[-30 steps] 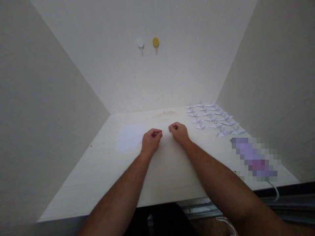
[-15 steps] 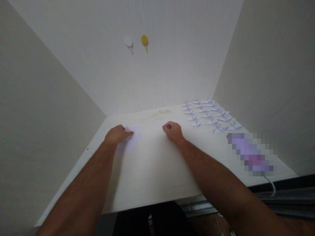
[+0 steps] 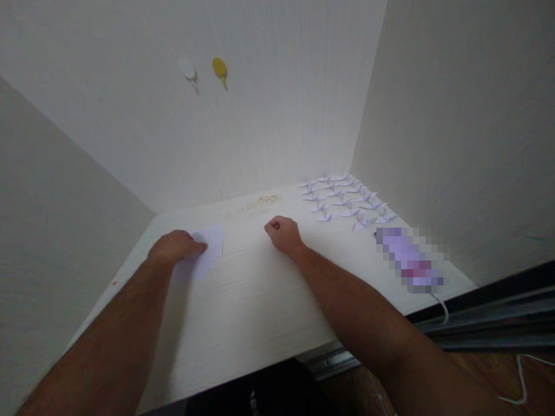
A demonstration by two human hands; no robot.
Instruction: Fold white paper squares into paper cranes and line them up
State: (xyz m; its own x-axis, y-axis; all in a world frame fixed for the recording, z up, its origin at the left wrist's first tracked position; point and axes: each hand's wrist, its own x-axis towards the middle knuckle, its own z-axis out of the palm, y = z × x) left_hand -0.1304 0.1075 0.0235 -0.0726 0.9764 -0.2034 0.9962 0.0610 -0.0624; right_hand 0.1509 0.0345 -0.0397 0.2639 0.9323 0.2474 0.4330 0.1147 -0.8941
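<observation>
White square paper sheets (image 3: 211, 240) lie on the left part of the white table. My left hand (image 3: 177, 247) is closed at their left side, its thumb stretched over the top sheet and the other fingers curled and partly hidden. On the bare tabletop to the right of the paper rests my right hand (image 3: 284, 234), curled into a fist with no object showing in it. Several folded white paper cranes (image 3: 342, 199) stand in rows at the table's back right corner, beyond my right hand.
A blurred-out flat device (image 3: 407, 257) with a white cable (image 3: 442, 307) lies near the right edge of the table (image 3: 243, 341). Pale walls enclose the back and sides. A yellow hook (image 3: 219, 67) and a white hook (image 3: 188, 69) are on the back wall.
The head view has turned to the right, so everything sits further left in the picture. Both hands keep nearly the same pose, and the paper and cranes stay in place.
</observation>
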